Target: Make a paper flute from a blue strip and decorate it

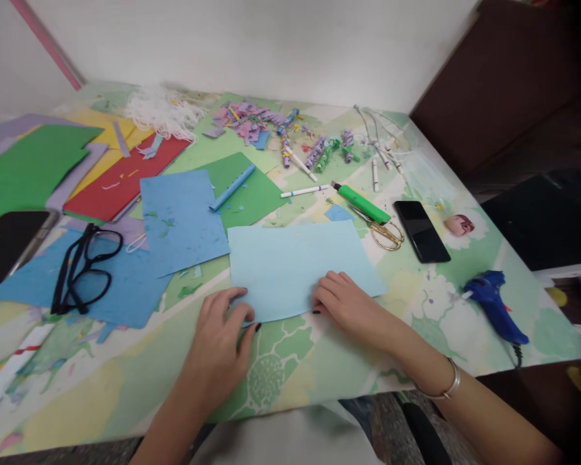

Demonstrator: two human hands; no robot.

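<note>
A light blue sheet of paper (295,258) lies in front of me, its near edge slightly bowed up. My left hand (223,332) is at its near left corner, with fingers curled and the thumb by the edge, pinching the paper. Along the near edge, further right, my right hand (343,300) has its fingers bent over the sheet and its thumb at the rim, gripping it. Beyond the sheet's right end are gold-handled scissors (387,236) and a green box cutter (363,201).
A blue glue gun (496,307) and a black phone (421,231) lie to the right. On the left are black glasses (84,271), blue paper (181,223) and a red sheet (130,174). Paper scraps (246,121) and white string (162,113) lie at the back.
</note>
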